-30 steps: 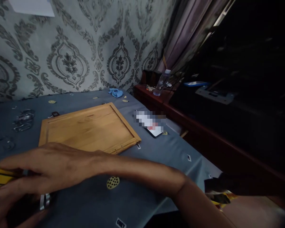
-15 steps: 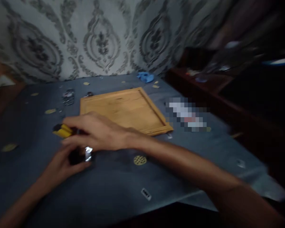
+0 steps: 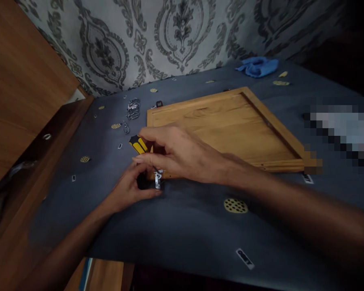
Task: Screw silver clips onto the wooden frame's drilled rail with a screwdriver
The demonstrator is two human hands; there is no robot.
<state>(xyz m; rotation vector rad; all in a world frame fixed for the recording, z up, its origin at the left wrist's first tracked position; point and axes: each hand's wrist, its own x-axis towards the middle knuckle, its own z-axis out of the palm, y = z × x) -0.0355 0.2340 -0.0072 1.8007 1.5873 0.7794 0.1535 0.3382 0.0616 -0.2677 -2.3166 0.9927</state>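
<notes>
My right hand is closed round a screwdriver with a yellow and black handle, whose handle sticks out to the left. Just below it, my left hand pinches a small shiny metal fitting against the near left corner of a wooden panel. The panel lies flat on a table covered by a blue-grey cloth. The screwdriver's tip is hidden behind my right fingers.
Several metal fittings lie on the cloth by the panel's far left corner. A crumpled blue cloth sits at the back right. Wooden furniture stands to the left, patterned wallpaper behind. A blurred patch lies right of the panel.
The view has swung left and down, bringing the wooden furniture into sight. Both hands stayed together with the screwdriver and the fitting and now sit at the panel's near left corner.
</notes>
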